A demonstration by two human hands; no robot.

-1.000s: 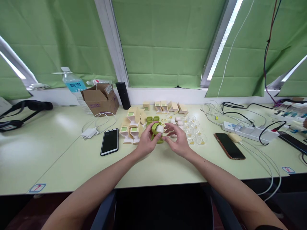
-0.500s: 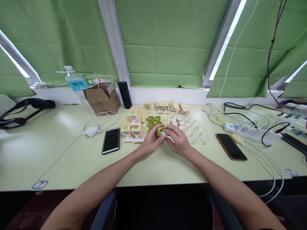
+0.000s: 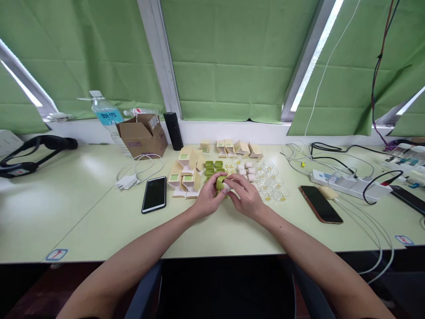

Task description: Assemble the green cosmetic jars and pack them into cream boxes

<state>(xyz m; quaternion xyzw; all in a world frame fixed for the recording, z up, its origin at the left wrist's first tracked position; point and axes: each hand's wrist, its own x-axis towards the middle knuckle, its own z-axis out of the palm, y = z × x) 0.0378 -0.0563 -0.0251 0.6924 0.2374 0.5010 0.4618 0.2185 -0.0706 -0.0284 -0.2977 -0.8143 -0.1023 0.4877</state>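
My left hand is closed around a small green cup, tilted toward the right. The fingers of my right hand pinch a small white piece at the mouth of that cup; how deep it sits there is hidden by the fingers. Just beyond the hands stand several more green cups, next to tiny yellow pieces. Pale pink-white blocks lie to their right, followed by clear plastic covers. Open cream cardboard boxes are grouped left of the cups.
More small boxes line the back. A phone and a charger lie to the left, near a brown carton and a black cylinder. On the right are another phone, a power strip and loose cables.
The green cup has turned slightly in my left hand, and the fingers have shifted a little around it. Otherwise only a slight camera shift shows.
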